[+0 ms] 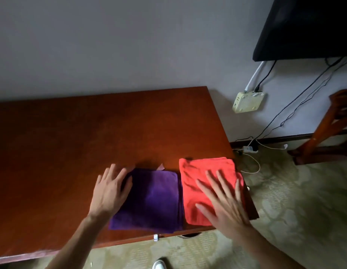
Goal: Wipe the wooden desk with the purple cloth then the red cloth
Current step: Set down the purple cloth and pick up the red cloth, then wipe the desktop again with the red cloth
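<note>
While our two hands reach forward over the near right part of the bench point(81, 133), we see both with fingers straight and spread, gripping nothing. Our left hand point(110, 189) lies over the far left corner of the purple cloth point(155, 200), its fingertips past the cloth's edge above the bare wood; the blur keeps us from telling whether it presses down. Our right hand point(221, 202) is spread flat over the red cloth point(197, 177), covering its near right part, and here too we cannot tell if the palm touches.

We count two cloths, one purple and one red, each folded into a rough square. They lie side by side with edges touching or nearly so, purple on the left, red on the right. The red cloth sits at the bench's right end, its right side reaching the edge.

Beyond the bench's right end we count one pale box point(248, 101) on the wall with two leads plugged into its top, one white and one black. A dark screen point(308, 28) hangs above it, one white power strip point(250, 148) lies on the carpet point(295, 210), and one wooden chair point(329, 125) stands at the far right. One white shoe tip point(159, 264) shows at the bottom edge.
</note>
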`<state>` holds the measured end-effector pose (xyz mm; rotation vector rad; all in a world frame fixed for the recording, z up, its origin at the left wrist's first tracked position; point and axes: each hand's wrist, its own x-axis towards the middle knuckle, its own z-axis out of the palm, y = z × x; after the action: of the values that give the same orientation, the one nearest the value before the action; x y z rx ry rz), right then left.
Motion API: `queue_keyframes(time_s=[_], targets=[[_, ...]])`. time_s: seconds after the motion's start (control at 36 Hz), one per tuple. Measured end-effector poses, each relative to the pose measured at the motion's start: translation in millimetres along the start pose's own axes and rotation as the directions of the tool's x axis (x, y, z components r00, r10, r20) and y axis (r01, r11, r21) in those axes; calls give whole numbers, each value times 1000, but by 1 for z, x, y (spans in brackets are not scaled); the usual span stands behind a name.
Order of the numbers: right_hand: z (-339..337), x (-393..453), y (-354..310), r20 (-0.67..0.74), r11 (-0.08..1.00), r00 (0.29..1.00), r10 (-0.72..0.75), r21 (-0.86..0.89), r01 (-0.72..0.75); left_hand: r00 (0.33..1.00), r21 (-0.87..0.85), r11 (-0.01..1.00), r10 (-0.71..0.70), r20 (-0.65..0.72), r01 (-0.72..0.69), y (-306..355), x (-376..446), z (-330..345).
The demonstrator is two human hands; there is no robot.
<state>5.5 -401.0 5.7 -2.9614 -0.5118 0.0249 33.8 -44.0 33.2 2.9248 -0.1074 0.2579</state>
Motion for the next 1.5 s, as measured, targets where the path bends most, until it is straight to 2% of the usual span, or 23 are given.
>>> queue_keyframes(time_s=[0.08,0.14,0.22,0.33,0.39,0.53,0.64,0.83,0.95,1.03,1.14,1.28,1.5], targets=[[5,10,1,3,998,999,-42,-48,43,994,22,997,75,75,-77,-1,32,5],[4,21,10,18,983,985,-171,-65,172,981,30,989,143,128,-148,-2,49,9],[1,47,26,94,926,925,-368,-56,374,946,36,970,227,230,-241,-9,67,16],[-3,96,49,140,856,850,-508,-24,516,925,14,974,210,316,-226,-26,80,23],[-4,130,61,127,849,844,-521,-24,528,920,-6,976,209,331,-220,-33,84,25],[0,228,85,92,885,885,-457,-52,462,913,-185,962,251,322,-200,-46,100,35],[-2,301,103,76,859,862,-501,-78,506,928,-255,951,247,280,-176,-53,104,43],[-6,408,124,84,920,923,-375,-85,381,928,-209,951,277,247,-228,-64,113,55],[-12,439,120,91,956,954,-286,-38,290,922,-169,949,303,242,-268,-65,113,58],[-9,447,116,46,976,976,-213,-27,215,919,-171,946,311,243,-275,-62,113,54],[-2,443,97,-11,1000,1000,-24,-6,24,922,-187,946,304,239,-263,-58,112,50],[10,416,50,-59,981,979,194,17,-193,922,-228,937,316,224,-265,-57,109,49],[29,306,-43,-129,986,977,168,39,-164,938,-299,920,309,159,-253,-61,112,55]])
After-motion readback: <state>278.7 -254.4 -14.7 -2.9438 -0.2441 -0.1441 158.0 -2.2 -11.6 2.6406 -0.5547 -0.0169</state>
